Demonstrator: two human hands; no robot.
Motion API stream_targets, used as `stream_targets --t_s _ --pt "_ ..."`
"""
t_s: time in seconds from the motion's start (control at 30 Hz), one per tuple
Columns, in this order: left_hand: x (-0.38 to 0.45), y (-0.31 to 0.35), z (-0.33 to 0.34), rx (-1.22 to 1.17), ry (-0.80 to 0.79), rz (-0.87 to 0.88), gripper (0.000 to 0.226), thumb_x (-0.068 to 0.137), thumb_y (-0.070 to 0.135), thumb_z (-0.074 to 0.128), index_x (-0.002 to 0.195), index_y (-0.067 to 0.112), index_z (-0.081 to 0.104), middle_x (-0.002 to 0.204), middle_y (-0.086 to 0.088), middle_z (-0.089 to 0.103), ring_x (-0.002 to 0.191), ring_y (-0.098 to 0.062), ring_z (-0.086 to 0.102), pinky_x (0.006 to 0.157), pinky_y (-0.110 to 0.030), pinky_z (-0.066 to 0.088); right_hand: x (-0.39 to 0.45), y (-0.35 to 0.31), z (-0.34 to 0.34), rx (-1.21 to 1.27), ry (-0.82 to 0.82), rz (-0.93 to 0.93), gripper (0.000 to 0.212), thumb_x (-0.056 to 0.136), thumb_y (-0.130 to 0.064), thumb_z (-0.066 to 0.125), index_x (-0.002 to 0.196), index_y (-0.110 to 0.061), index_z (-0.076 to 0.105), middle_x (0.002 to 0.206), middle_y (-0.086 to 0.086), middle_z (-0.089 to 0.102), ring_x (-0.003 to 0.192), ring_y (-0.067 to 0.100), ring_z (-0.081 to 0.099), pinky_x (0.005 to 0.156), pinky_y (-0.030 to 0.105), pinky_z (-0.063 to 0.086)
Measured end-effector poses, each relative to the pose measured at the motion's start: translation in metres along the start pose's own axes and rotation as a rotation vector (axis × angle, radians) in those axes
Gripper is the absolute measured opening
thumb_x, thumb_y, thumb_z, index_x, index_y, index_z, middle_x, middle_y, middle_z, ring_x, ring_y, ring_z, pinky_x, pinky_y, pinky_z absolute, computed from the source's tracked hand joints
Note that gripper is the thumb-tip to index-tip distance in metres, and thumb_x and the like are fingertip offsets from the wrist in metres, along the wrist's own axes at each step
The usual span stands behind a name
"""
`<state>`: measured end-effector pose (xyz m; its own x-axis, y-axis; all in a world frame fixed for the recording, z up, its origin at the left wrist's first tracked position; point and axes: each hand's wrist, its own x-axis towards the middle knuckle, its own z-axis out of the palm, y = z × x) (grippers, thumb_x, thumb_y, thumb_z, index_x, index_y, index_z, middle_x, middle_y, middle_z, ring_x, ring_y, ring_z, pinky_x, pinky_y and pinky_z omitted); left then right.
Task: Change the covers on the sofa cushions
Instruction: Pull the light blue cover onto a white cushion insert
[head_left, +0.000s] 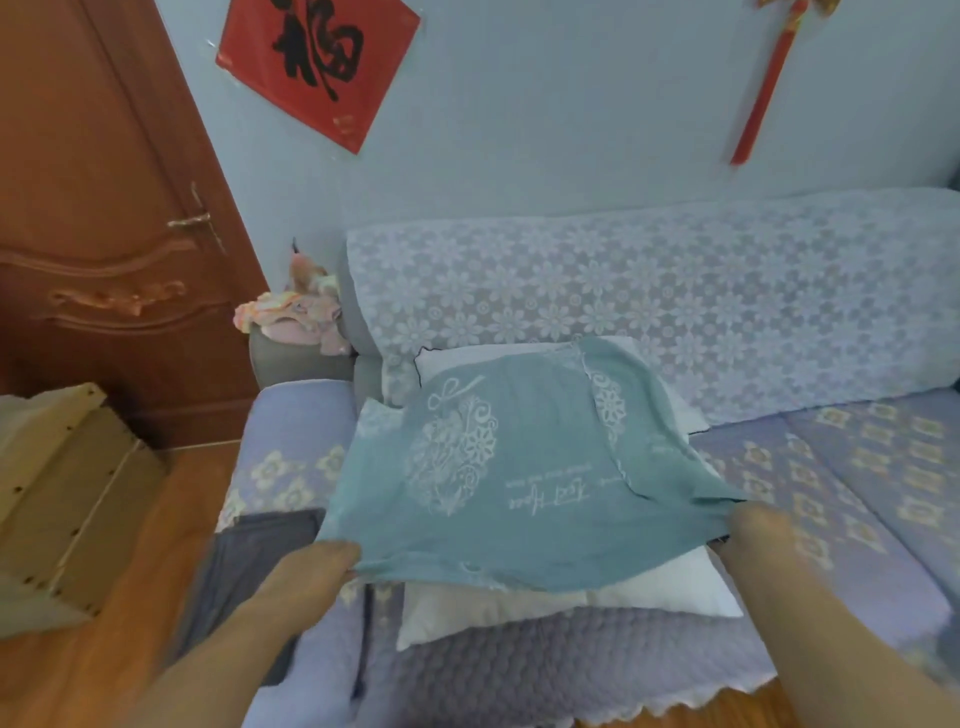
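**A:** What have you got hold of?

**B:** A thin teal fabric cushion cover with a white floral print (498, 467). My left hand (317, 564) pinches its near left corner and my right hand (753, 535) grips the near right corner, so the near edge is stretched between them. It lies spread over a plain white cushion insert (649, 587) on the lilac quilted sofa seat (571, 670).

**A:** How will it handle?

**B:** Light and limp, I'd say; it'll sag unless I keep hold of the corners.

**A:** Room to work?

**B:** Open seat to the right. A dark grey folded cloth (249, 566) sits close beside my left hand, on the armrest.
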<state>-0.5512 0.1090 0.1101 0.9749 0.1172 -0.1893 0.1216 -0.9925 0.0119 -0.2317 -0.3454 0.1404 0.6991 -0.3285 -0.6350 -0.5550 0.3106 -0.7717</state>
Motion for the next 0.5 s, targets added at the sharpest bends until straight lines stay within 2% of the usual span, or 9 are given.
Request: stream_targets --t_s 0.07,0.1,0.17,0.23,0.27,0.33,0.4,0.43,0.5 --pt "0.001 0.001 -0.002 -0.061 -0.083 -0.099 0.023 0.097 0.01 0.049 0.109 0.024 0.062 0.115 0.0 0.056 0.109 -0.022 0.057 0.084 -0.033 0.047 -0.006 0.005 0.001 -0.023 -0.085 0.01 0.028 0.102 -0.007 0.039 0.127 -0.01 0.051 0.1 0.01 0.054 0.069 0.021 0.049 0.032 0.028 0.048" --pt "-0.001 0.003 -0.002 -0.02 -0.147 -0.144 0.028 0.094 0.005 0.049 0.112 0.02 0.064 0.116 -0.003 0.054 0.11 -0.025 0.056 0.085 -0.036 0.047 -0.014 0.006 0.003 -0.068 -0.129 0.021 0.025 0.103 -0.007 0.038 0.125 -0.012 0.049 0.103 0.01 0.054 0.073 0.021 0.051 0.035 0.026 0.051" --pt "-0.007 0.004 0.003 0.05 -0.15 -0.174 0.028 0.093 0.005 0.049 0.111 0.016 0.066 0.117 -0.006 0.053 0.11 -0.027 0.054 0.085 -0.038 0.049 -0.018 0.009 0.003 -0.139 -0.137 0.012 0.031 0.104 -0.006 0.037 0.132 -0.009 0.05 0.106 0.011 0.056 0.083 0.026 0.056 0.057 0.03 0.06" --pt "-0.007 0.004 0.013 -0.043 -0.121 -0.316 0.031 0.093 0.008 0.05 0.114 0.02 0.07 0.107 -0.005 0.05 0.105 -0.029 0.054 0.086 -0.042 0.051 -0.019 0.01 0.001 -0.247 -0.106 -0.035 0.034 0.102 -0.006 0.039 0.134 -0.002 0.051 0.113 0.013 0.058 0.097 0.033 0.058 0.086 0.046 0.056" --pt "-0.006 0.003 0.021 -0.167 -0.055 -0.416 0.032 0.094 0.008 0.051 0.114 0.023 0.071 0.102 -0.004 0.049 0.101 -0.031 0.054 0.085 -0.044 0.052 -0.017 0.009 0.004 -0.375 -0.078 -0.106 0.035 0.101 -0.007 0.041 0.133 0.001 0.051 0.118 0.015 0.059 0.103 0.037 0.059 0.091 0.049 0.053" --pt "-0.001 0.022 0.006 -0.59 0.113 -0.573 0.03 0.096 0.007 0.052 0.106 0.028 0.071 0.097 -0.009 0.059 0.094 -0.035 0.061 0.081 -0.044 0.054 -0.024 0.008 0.012 -0.694 0.03 -0.282 0.034 0.1 -0.009 0.043 0.128 0.006 0.054 0.123 0.024 0.06 0.111 0.044 0.06 0.091 0.048 0.052" --pt "0.01 0.058 -0.031 -1.225 0.245 -0.727 0.023 0.102 0.013 0.052 0.102 0.026 0.07 0.104 -0.01 0.07 0.091 -0.027 0.065 0.081 -0.045 0.058 -0.058 0.016 0.037 -0.788 0.03 -0.477 0.03 0.102 -0.014 0.042 0.118 0.001 0.062 0.116 0.027 0.063 0.108 0.043 0.061 0.09 0.049 0.051" --pt "0.019 0.077 -0.052 -1.534 0.216 -0.755 0.02 0.105 0.02 0.051 0.111 0.027 0.069 0.111 -0.004 0.07 0.098 -0.023 0.066 0.085 -0.049 0.059 -0.084 0.023 0.055 -0.733 -0.099 -0.554 0.026 0.102 -0.015 0.043 0.108 -0.007 0.067 0.109 0.023 0.066 0.104 0.039 0.062 0.089 0.047 0.05" --pt "0.034 0.109 -0.081 -1.947 0.076 -0.648 0.027 0.106 0.033 0.049 0.129 0.03 0.064 0.126 0.0 0.068 0.116 -0.024 0.063 0.093 -0.055 0.057 -0.142 0.044 0.091 -0.718 -0.56 -0.625 0.026 0.101 -0.015 0.047 0.085 -0.023 0.066 0.088 0.005 0.067 0.088 0.024 0.062 0.079 0.039 0.048"
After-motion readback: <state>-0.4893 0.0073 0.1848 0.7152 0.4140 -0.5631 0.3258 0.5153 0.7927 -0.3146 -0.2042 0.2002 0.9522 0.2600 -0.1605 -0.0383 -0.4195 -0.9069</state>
